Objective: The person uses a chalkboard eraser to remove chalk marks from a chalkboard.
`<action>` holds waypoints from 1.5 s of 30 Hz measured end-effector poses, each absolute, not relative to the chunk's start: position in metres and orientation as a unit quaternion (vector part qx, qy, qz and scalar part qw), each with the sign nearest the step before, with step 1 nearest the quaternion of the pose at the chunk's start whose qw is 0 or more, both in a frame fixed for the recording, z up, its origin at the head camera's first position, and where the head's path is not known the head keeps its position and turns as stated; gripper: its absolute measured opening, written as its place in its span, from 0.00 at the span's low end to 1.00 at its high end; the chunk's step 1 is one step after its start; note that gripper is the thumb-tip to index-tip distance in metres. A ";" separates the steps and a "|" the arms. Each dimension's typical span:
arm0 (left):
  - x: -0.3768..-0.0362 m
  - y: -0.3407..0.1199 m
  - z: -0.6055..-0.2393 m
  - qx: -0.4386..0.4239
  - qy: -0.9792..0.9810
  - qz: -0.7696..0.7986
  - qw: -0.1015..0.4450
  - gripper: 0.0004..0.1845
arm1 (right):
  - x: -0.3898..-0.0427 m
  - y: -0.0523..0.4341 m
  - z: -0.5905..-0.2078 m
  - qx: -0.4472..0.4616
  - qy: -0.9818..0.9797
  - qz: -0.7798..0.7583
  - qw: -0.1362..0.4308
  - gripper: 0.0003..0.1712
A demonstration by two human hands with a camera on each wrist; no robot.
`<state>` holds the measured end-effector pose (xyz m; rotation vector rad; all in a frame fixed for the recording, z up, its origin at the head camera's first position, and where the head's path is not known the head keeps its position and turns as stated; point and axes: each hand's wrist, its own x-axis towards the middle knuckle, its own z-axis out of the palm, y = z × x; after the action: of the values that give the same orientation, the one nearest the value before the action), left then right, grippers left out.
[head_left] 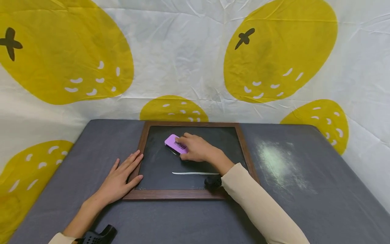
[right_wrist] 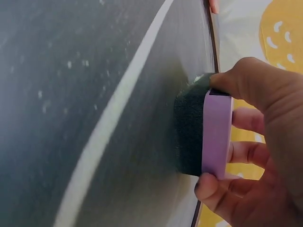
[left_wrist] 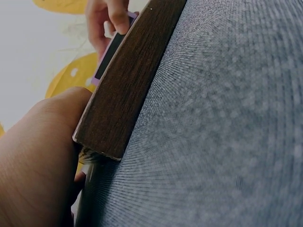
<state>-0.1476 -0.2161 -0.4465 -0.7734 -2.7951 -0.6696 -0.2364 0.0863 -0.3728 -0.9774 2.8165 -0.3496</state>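
Note:
A small chalkboard with a brown wooden frame (head_left: 140,145) lies flat on the grey table. My right hand (head_left: 195,148) grips a purple eraser (head_left: 174,143) with a dark felt pad (right_wrist: 189,127) and presses it on the board's upper middle. A white chalk line (head_left: 195,173) runs across the lower part of the board, and the same chalk line (right_wrist: 113,118) shows in the right wrist view. My left hand (head_left: 122,176) lies flat with straight fingers on the board's left frame edge (left_wrist: 128,80), steadying it.
The grey table (head_left: 304,210) has a pale chalk-dust smear (head_left: 280,166) to the right of the board. A white cloth with yellow fruit prints (head_left: 195,67) hangs behind and around the table. Black wrist camera mounts (head_left: 97,235) sit on both wrists.

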 end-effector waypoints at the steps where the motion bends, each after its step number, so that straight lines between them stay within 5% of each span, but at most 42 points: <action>1: -0.148 -0.216 -0.446 -0.258 -0.936 -0.225 0.080 0.37 | -0.236 0.088 -0.372 -0.330 0.934 -0.116 0.070 0.37; 23: -0.148 -0.216 -0.446 -0.256 -0.935 -0.236 0.070 0.37 | -0.232 0.123 -0.362 -0.354 0.921 -0.092 0.130 0.37; 45: -0.148 -0.215 -0.445 -0.254 -0.937 -0.230 0.068 0.37 | -0.228 0.188 -0.360 -0.305 0.943 -0.100 0.094 0.35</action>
<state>-0.1479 -0.2152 -0.4445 -0.7648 -2.8229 -0.6938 -0.2284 0.1884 -0.3597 -0.9032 2.7959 -0.2956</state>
